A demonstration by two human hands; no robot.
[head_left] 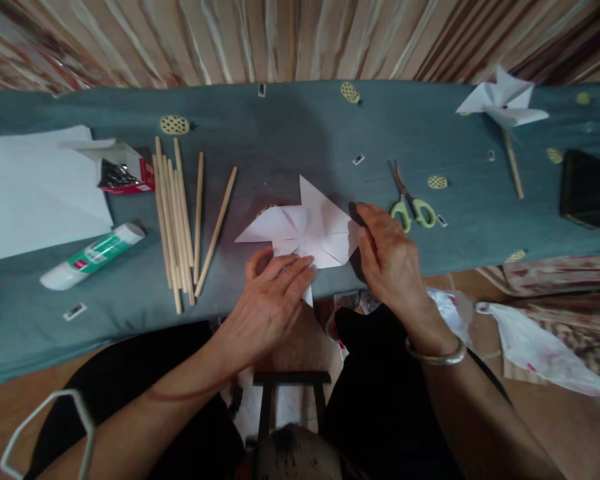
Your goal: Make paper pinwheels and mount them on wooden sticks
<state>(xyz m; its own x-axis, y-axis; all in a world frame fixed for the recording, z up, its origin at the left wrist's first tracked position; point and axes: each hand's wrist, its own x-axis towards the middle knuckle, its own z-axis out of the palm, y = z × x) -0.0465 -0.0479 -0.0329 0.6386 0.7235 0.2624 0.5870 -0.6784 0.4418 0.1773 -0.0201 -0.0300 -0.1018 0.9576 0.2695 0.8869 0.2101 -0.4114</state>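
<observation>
A white paper pinwheel, partly folded, lies near the table's front edge, with pointed corners to the left and top. My left hand presses its bent fingers on the lower part near the middle, thumb beside a folded section. At the right edge, my right hand has its thumb and forefinger closed on the paper. My left fingers cover part of the lower folds. Green-handled scissors lie just beyond my right hand.
Wooden sticks, a glue stick, a red box of small metal pieces and white paper sheets lie left. On the right are a finished-looking pinwheel on a stick and a dark phone. Plastic bags lie below.
</observation>
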